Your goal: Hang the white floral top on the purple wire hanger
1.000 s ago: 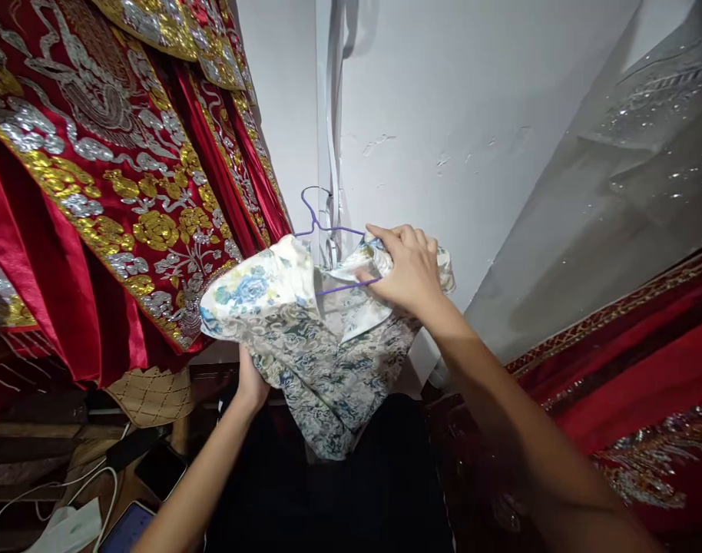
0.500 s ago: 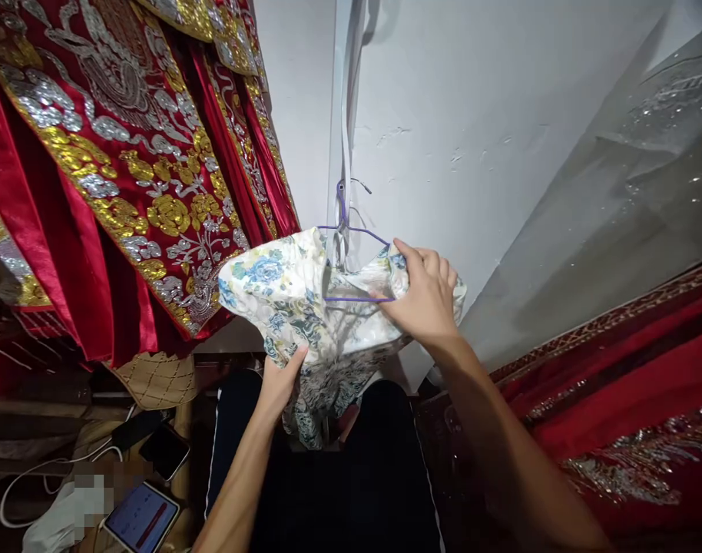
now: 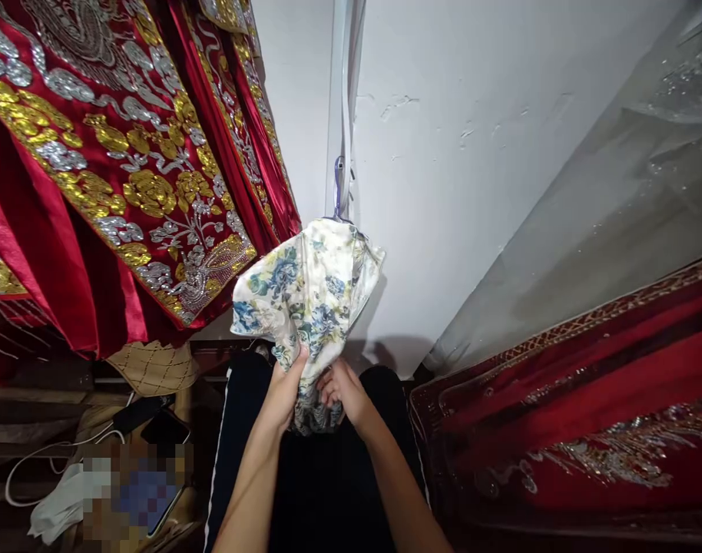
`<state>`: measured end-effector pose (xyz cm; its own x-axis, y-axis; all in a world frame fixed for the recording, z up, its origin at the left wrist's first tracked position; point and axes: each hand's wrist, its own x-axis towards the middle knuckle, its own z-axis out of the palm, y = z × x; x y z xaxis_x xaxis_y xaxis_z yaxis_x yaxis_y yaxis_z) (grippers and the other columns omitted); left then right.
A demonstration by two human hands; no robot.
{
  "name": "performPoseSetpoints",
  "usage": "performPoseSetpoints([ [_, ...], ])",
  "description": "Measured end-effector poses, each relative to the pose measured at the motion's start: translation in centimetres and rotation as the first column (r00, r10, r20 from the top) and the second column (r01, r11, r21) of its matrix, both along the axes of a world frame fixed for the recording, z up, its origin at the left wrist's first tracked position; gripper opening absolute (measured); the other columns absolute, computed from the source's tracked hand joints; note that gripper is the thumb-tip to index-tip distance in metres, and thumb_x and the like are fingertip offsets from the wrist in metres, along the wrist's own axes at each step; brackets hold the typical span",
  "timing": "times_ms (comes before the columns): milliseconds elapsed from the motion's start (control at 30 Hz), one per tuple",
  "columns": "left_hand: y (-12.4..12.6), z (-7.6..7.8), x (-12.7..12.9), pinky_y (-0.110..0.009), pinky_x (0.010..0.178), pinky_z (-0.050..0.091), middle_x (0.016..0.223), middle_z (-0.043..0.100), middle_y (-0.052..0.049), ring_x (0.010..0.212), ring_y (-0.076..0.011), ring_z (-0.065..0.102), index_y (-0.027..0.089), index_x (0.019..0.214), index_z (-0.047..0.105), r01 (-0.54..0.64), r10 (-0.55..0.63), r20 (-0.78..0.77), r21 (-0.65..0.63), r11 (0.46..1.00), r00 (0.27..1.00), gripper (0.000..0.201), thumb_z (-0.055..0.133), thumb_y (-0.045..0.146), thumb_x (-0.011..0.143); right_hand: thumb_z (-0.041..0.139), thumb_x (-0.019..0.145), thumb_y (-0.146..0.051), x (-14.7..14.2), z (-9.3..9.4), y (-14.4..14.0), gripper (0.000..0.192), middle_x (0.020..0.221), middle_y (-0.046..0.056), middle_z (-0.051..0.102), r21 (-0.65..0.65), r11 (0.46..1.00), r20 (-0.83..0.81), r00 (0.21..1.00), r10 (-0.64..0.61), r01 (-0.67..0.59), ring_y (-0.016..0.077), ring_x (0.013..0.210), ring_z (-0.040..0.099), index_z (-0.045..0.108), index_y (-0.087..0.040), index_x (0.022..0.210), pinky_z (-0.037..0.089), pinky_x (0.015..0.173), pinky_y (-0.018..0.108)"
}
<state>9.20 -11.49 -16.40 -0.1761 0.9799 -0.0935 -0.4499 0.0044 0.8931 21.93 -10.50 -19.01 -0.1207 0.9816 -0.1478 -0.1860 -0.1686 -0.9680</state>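
Observation:
A white floral garment (image 3: 322, 299) with blue and green flowers hangs on a purple hanger (image 3: 338, 188); whether it is a top or a dress I cannot tell. My left hand (image 3: 286, 388) pinches its left side low down, thumb lying over the cloth. At the lower right edge, my right hand (image 3: 346, 393) has its fingers curled in against the fabric, apparently gripping it. The garment's right side is turned in, so the hanger's arms are mostly covered. Below the hands the gathered lower part sits between my knees.
Red robes with gold and silver embroidery (image 3: 149, 192) hang at the left. Red beaded cloth (image 3: 587, 430) under clear plastic (image 3: 558, 238) is at the right. A white wall (image 3: 443, 153) stands ahead. A woven seat at lower left bears a phone, cable (image 3: 17, 476) and tissue (image 3: 68, 495).
My right hand has left the garment's right shoulder and come down to its lower edge. The garment has turned and narrowed, covering the hanger's arms. My left hand keeps its hold.

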Motion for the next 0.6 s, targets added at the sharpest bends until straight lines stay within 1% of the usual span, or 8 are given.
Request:
performPoseSetpoints([
  [100, 0.0, -0.4, 0.3, -0.040, 0.106, 0.052, 0.128, 0.071, -0.012, 0.122, -0.0297, 0.066, 0.021, 0.134, 0.062, 0.034, -0.031, 0.092, -0.030, 0.999, 0.995, 0.061, 0.077, 0.051, 0.083, 0.055, 0.083, -0.077, -0.5, 0.5, 0.2, 0.058, 0.058, -0.002, 0.052, 0.095, 0.995, 0.040, 0.999, 0.027, -0.031, 0.0116, 0.048, 0.045, 0.055, -0.020, 0.077, 0.035, 0.047, 0.026],
  [167, 0.0, -1.1, 0.5, -0.039, 0.104, 0.054, 0.129, 0.070, -0.012, 0.120, -0.0289, 0.067, 0.022, 0.134, 0.060, -0.052, 0.054, 0.111, -0.022, 0.998, 0.992, 0.059, 0.075, 0.050, 0.084, 0.060, 0.083, -0.072, -0.3, 0.9, 0.1, 0.055, 0.055, -0.004, 0.045, 0.144, 0.989, 0.030, 0.999, -0.018, 0.014, 0.0100, 0.049, 0.040, 0.050, -0.020, 0.069, 0.033, 0.049, 0.025],
  [267, -0.1, -2.8, 0.9, -0.040, 0.110, 0.047, 0.139, 0.061, -0.012, 0.130, -0.0282, 0.059, 0.024, 0.138, 0.054, -0.393, 0.395, -0.062, 0.040, 0.919, 0.917, 0.060, 0.073, 0.046, 0.085, 0.061, 0.084, -0.067, 0.4, 0.6, -0.2, 0.051, 0.055, -0.005, 0.043, 0.113, 0.992, 0.052, 0.996, -0.068, 0.062, 0.0094, 0.049, 0.037, 0.049, -0.020, 0.067, 0.030, 0.049, 0.025],
  [333, -0.4, -4.0, 1.7, -0.043, 0.117, 0.039, 0.148, 0.051, -0.012, 0.138, -0.0288, 0.050, 0.025, 0.142, 0.048, -0.580, 0.601, -0.277, 0.164, 0.798, 0.750, 0.068, 0.076, 0.042, 0.082, 0.062, 0.084, -0.065, 0.9, -0.1, -0.4, 0.048, 0.058, -0.004, 0.047, 0.114, 0.987, 0.084, 0.989, -0.120, 0.110, 0.0094, 0.049, 0.038, 0.053, -0.019, 0.072, 0.029, 0.049, 0.025],
  [367, -0.6, -4.6, 2.2, -0.044, 0.119, 0.035, 0.148, 0.048, -0.012, 0.140, -0.0291, 0.047, 0.026, 0.141, 0.048, -0.585, 0.633, -0.367, 0.245, 0.773, 0.682, 0.068, 0.077, 0.040, 0.081, 0.062, 0.084, -0.064, 1.1, -0.3, -0.4, 0.047, 0.060, -0.003, 0.049, 0.125, 0.983, 0.093, 0.985, -0.143, 0.131, 0.0096, 0.050, 0.039, 0.054, -0.019, 0.074, 0.029, 0.048, 0.024],
  [400, -0.7, -5.1, 2.9, -0.044, 0.120, 0.033, 0.147, 0.048, -0.012, 0.140, -0.0291, 0.046, 0.026, 0.137, 0.052, -0.529, 0.615, -0.437, 0.315, 0.788, 0.656, 0.062, 0.076, 0.038, 0.081, 0.062, 0.084, -0.063, 1.3, -0.5, -0.4, 0.045, 0.061, -0.003, 0.050, 0.142, 0.980, 0.100, 0.983, -0.156, 0.141, 0.0100, 0.050, 0.039, 0.055, -0.019, 0.075, 0.030, 0.049, 0.025],
  [500, -0.9, -6.4, 5.0, -0.043, 0.114, 0.041, 0.127, 0.062, -0.010, 0.127, -0.0278, 0.056, 0.027, 0.119, 0.064, -0.218, 0.374, -0.525, 0.334, 0.917, 0.764, 0.030, 0.065, 0.033, 0.089, 0.063, 0.085, -0.057, 1.7, -0.5, -0.5, 0.041, 0.059, -0.002, 0.048, 0.200, 0.975, 0.146, 0.982, -0.123, 0.093, 0.0124, 0.054, 0.041, 0.055, -0.020, 0.070, 0.033, 0.051, 0.026],
  [600, -0.6, -7.1, 5.9, -0.040, 0.100, 0.050, 0.108, 0.068, -0.008, 0.108, -0.0263, 0.065, 0.025, 0.111, 0.067, -0.100, 0.226, -0.499, 0.267, 0.958, 0.836, 0.021, 0.059, 0.031, 0.092, 0.058, 0.089, -0.050, 2.2, -0.1, -0.8, 0.036, 0.056, -0.002, 0.047, 0.211, 0.977, 0.208, 0.978, -0.015, -0.030, 0.0138, 0.055, 0.043, 0.058, -0.019, 0.070, 0.034, 0.054, 0.027],
])
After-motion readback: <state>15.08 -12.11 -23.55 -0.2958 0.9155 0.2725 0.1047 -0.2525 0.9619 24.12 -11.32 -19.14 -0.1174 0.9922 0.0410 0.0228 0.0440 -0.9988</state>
